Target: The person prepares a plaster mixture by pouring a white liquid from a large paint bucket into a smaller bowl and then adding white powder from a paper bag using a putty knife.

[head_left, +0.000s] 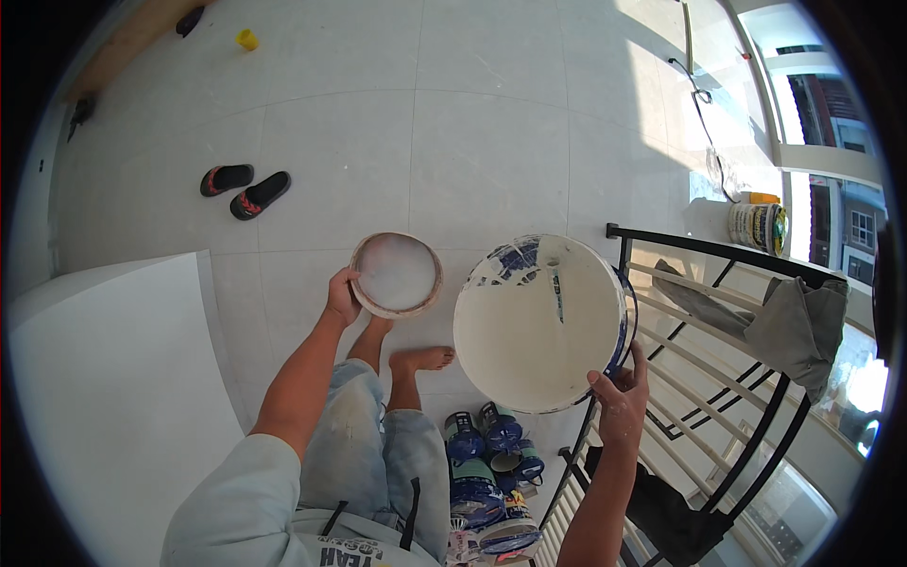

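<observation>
My left hand (344, 296) grips the edge of a round rimmed container (397, 273), whose pale, cloudy face points up. Whether that face is liquid or mesh cannot be made out. To its right is a large paint bucket (538, 340), cream-coloured across its broad round face, with blue patches near the far edge and a narrow blue streak. Fingers and thumb of my right hand (620, 390) hold the bucket at its near right edge, beside a dark blue handle (632, 305). A gap separates the two containers.
Several blue paint cans (473, 489) stand by my legs. On the right, a metal rack (680, 340) carries grey cloth (797, 326) and black cloth (655, 507). Black sandals (261, 196) lie on the tiled floor (340, 163). A white block-like surface (127, 368) is at left.
</observation>
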The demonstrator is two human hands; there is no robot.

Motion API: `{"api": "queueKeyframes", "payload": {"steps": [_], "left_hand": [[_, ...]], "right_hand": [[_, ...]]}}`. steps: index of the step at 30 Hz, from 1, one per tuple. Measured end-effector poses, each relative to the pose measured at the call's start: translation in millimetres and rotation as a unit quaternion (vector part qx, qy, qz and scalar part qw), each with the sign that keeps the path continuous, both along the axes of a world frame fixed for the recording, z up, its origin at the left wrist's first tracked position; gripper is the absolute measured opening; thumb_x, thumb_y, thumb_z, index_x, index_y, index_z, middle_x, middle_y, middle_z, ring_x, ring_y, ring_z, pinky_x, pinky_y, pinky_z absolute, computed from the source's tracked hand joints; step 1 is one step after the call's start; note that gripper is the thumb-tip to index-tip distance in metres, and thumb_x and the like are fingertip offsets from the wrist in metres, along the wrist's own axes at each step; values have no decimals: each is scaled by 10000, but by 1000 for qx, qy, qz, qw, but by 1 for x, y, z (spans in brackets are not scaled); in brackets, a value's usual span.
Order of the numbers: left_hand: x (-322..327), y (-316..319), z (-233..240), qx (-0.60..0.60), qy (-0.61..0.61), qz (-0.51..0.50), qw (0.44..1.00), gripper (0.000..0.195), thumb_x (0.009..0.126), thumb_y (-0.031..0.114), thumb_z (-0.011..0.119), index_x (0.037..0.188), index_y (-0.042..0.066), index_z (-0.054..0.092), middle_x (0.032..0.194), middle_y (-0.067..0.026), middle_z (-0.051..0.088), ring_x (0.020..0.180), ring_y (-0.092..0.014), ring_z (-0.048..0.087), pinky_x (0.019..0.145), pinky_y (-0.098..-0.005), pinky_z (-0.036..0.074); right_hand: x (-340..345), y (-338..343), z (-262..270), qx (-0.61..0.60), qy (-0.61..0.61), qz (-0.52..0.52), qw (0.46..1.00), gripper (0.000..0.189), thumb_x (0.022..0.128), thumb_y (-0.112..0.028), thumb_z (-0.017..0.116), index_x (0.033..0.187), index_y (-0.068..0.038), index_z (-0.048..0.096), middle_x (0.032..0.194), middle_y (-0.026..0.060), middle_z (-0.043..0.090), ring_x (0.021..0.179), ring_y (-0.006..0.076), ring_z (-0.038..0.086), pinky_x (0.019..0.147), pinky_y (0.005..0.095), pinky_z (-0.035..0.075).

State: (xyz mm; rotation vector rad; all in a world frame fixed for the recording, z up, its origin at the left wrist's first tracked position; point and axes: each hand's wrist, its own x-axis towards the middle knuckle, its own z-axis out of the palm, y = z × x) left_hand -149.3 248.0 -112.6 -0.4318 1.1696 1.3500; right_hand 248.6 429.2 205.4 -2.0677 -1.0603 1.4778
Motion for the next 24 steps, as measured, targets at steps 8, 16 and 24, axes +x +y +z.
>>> {"api": "queueKeyframes", "payload": {"steps": [8,16,24], "left_hand": [[-4,-7,-3,-2,-7,-12,1000,537,860,275,516,1315,3,597,1310,-140,639,1245,-302,572,1142,-443,393],[1,-15,9,2,-1,-33,999,430,856,263,523,1202,47,660,1179,-101,673,1138,-273,606,1066,-428,451],[-5,-26,-9,36,-28,-63,997,350,855,251,520,1084,27,660,1037,-109,681,989,-273,640,968,-424,502]], "right_hand": [[38,7,4,70,115,-99,986,988,661,-10,734,1551,63,312,1193,209,618,1057,309,661,947,416,532],[35,29,59,20,146,-38,988,1141,619,-48,902,1579,2,287,1243,188,578,1122,326,637,950,429,537],[7,30,98,114,28,68,991,1103,551,-85,945,1506,12,402,1002,76,655,1024,238,667,921,381,544]]}}
